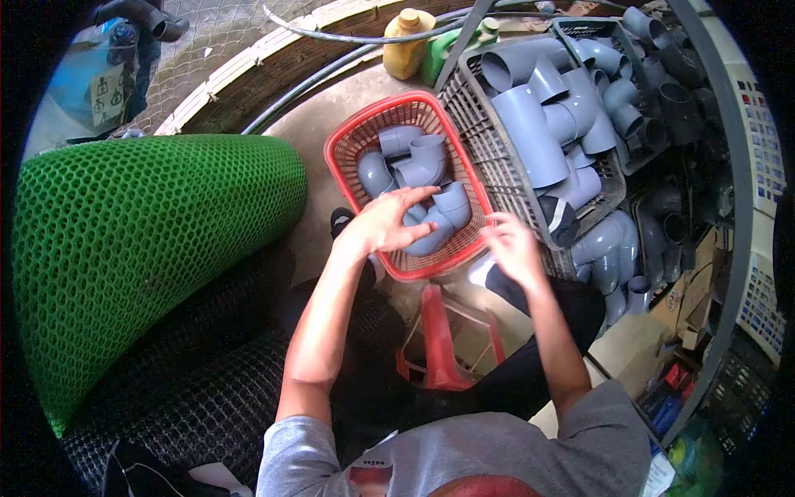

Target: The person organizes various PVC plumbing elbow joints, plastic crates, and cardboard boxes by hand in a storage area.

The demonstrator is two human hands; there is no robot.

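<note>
A red plastic basket [339,137] stands on the floor before me, holding several grey-blue PVC pipe elbows [424,161]. Over its near half reaches my left hand [391,222], fingers spread and thumb apart, with nothing gripped in it. Right below those fingers lies another grey elbow [451,207], partly covered by the hand. My right hand [515,248] is at the basket's right rim, smeared by motion. Whether it touches the rim or holds anything cannot be made out.
Right of the basket, a dark crate [480,137] is heaped with grey pipe fittings [530,137]. A roll of green plastic mesh [166,215] lies on the left. A red stool [439,340] is between my legs. Yellow [407,45] and green jugs [451,48] stand behind.
</note>
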